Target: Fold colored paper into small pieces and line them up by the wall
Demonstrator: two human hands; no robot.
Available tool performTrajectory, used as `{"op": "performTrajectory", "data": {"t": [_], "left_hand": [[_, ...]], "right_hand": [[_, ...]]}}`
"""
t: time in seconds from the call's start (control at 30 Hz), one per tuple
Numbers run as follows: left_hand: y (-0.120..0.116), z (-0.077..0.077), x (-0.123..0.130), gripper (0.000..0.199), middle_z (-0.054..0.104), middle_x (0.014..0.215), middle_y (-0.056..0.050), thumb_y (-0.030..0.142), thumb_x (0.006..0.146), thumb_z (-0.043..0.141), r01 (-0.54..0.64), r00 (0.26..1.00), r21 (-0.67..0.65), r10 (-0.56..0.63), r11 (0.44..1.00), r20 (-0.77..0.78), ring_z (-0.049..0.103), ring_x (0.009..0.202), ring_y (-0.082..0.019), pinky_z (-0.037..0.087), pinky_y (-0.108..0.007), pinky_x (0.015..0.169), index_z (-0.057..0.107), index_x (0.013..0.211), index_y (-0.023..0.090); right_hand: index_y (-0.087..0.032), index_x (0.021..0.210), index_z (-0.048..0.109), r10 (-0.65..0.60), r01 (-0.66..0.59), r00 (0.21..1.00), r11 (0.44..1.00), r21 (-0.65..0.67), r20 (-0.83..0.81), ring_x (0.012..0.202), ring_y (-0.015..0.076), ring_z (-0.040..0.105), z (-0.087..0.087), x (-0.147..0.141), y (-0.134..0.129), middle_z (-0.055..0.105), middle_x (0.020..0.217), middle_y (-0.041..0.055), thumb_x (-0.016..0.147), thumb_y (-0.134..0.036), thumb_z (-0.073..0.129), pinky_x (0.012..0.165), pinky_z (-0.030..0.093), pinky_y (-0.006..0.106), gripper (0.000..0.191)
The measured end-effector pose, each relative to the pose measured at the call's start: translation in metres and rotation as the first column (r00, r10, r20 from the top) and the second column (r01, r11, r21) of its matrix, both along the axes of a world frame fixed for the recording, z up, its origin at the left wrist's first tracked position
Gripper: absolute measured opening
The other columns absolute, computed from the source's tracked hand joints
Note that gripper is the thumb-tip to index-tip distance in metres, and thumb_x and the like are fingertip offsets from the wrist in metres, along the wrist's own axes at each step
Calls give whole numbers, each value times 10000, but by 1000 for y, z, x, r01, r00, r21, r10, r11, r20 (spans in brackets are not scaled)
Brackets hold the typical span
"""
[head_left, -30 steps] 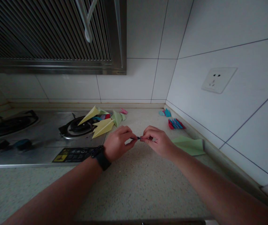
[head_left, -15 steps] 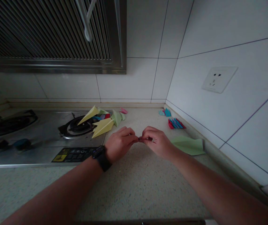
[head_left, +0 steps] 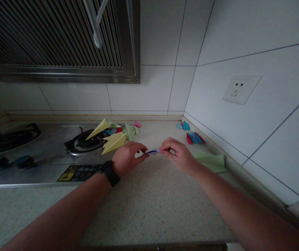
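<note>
The left hand (head_left: pixel 128 157) and right hand (head_left: pixel 178 153) each have a narrow grip on a small purple paper piece (head_left: pixel 152 152), between them over the pale speckled stone surface (head_left: pixel 149 205), right of the yellow folded-paper shapes (head_left: pixel 114 141). Shaping seems in hand; the next move likely calls for a steady pinch.

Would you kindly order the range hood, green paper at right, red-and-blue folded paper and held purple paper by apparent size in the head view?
1. Range hood
2. Green paper
3. Red-and-blue folded paper
4. Purple paper
</note>
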State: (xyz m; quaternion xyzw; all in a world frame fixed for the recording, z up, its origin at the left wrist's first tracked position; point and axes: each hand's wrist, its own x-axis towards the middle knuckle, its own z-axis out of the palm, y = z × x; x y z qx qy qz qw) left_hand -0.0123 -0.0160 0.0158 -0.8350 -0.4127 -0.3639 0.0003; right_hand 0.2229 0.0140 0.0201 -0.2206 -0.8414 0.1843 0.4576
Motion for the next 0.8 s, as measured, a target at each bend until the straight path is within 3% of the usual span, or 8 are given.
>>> {"op": "performTrajectory", "data": {"t": [0.57, 0.8], "left_hand": [[3, 5, -7, 126, 687, 856, -42, 236, 895, 578, 53, 997, 127, -46, 991, -58, 601, 836, -172, 467, -317, 782, 697, 892, 196], [0, 8, -6, 126, 680, 845, -40, 254, 892, 581, 37, 999, 141, -33, 989, -29, 592, 817, -167, 466, -310, 761, 692, 886, 194]], "right_hand": [[-187, 848, 662, -15, 13, 997, 999, 34, 75, 796, 150, 594, -3, 9, 8, 609, 834, 40, 852, -162, 612, 730, 476, 304, 56], [-192, 889, 620, -71, 71, 994, 997, 3, 88, 788, 148, 610, -4, 11, 9, 626, 837, 38, 852, -186, 607, 734, 490, 298, 39]]}}
